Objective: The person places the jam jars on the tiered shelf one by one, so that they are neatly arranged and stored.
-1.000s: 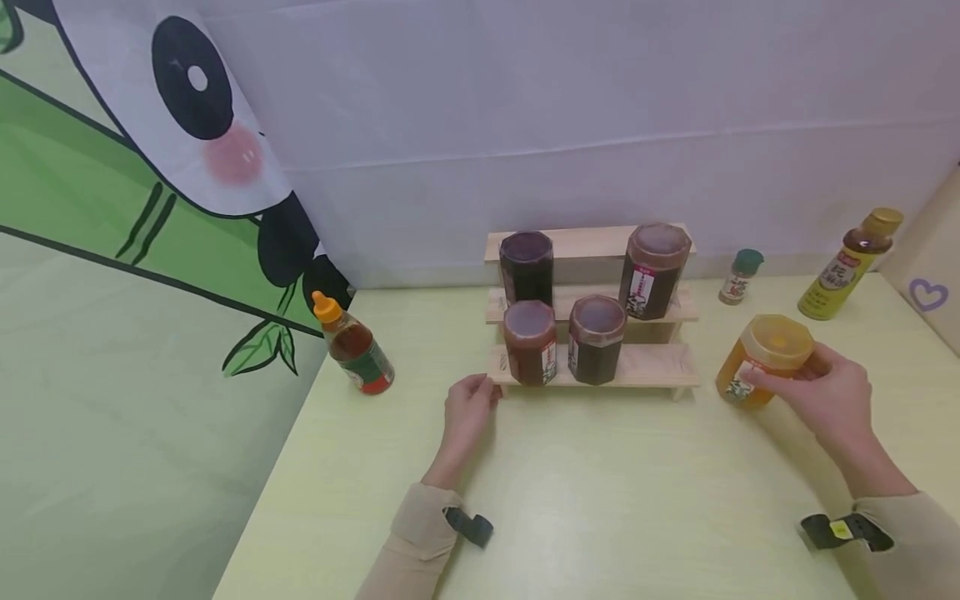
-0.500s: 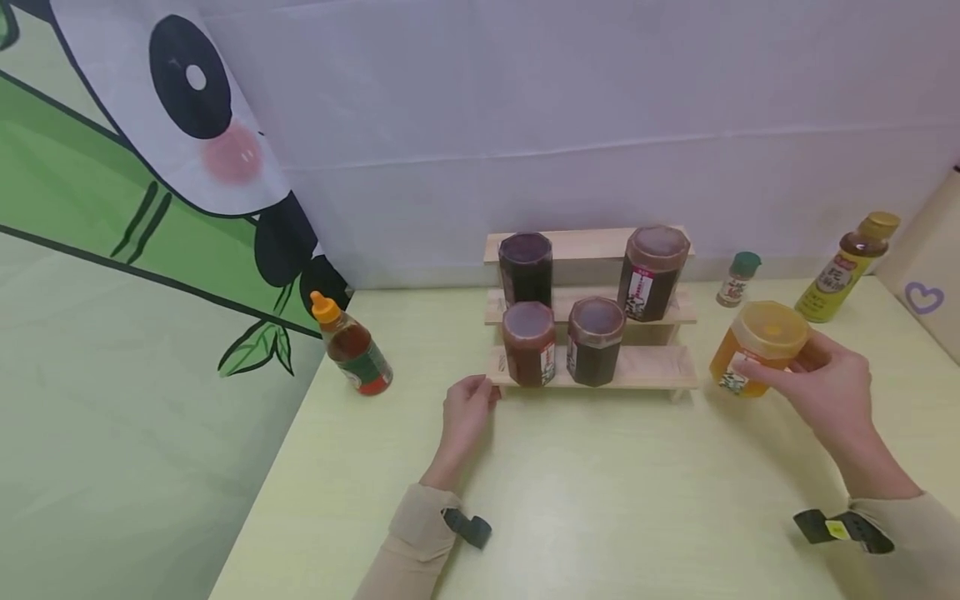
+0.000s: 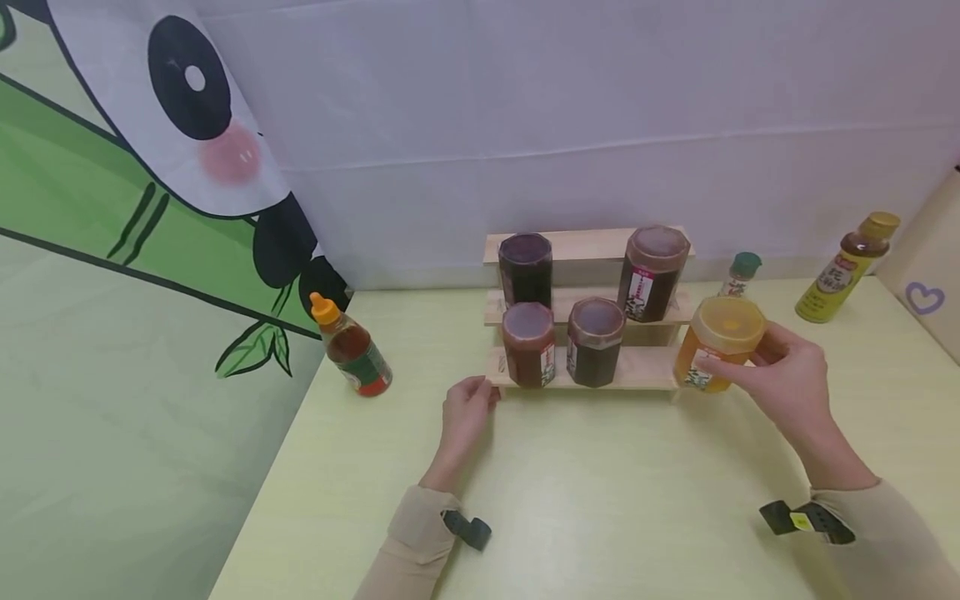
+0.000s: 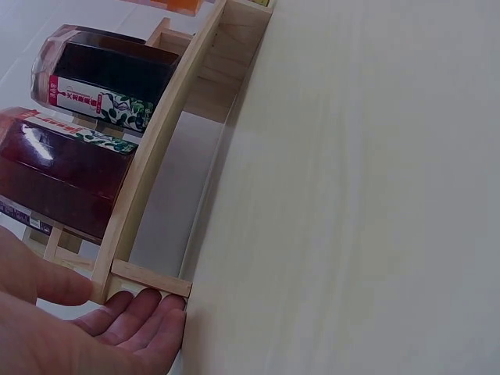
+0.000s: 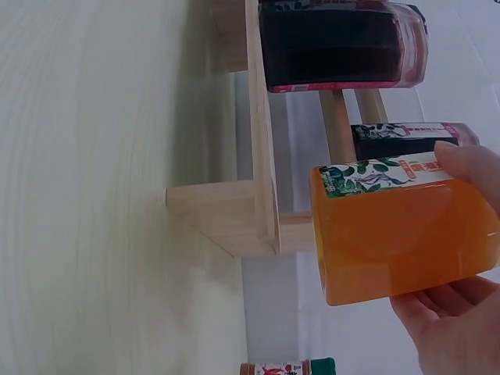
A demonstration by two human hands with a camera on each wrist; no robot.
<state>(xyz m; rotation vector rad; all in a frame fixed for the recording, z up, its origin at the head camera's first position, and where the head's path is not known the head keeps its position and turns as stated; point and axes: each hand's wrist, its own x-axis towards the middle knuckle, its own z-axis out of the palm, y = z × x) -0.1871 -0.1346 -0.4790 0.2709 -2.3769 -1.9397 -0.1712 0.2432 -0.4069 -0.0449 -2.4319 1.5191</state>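
Observation:
An orange jar with a yellow lid hangs in the air, gripped by my right hand around its side. It hovers just off the right end of a three-tier wooden rack. In the right wrist view the orange jar is level with the rack's lowest tier. That tier carries a red jar and a dark jar. The middle tier holds a dark jar and a taller brown jar. My left hand lies on the table, its fingers touching the rack's left corner.
A squeeze bottle with an orange cap stands at the table's left edge. Behind the orange jar is a small green-capped shaker. A yellow bottle and a box with a heart are at the far right. A cloth wall closes the back.
My right hand has lifted the orange jar off the table and carried it left to the rack's right end. My left hand has stayed at the rack's left corner.

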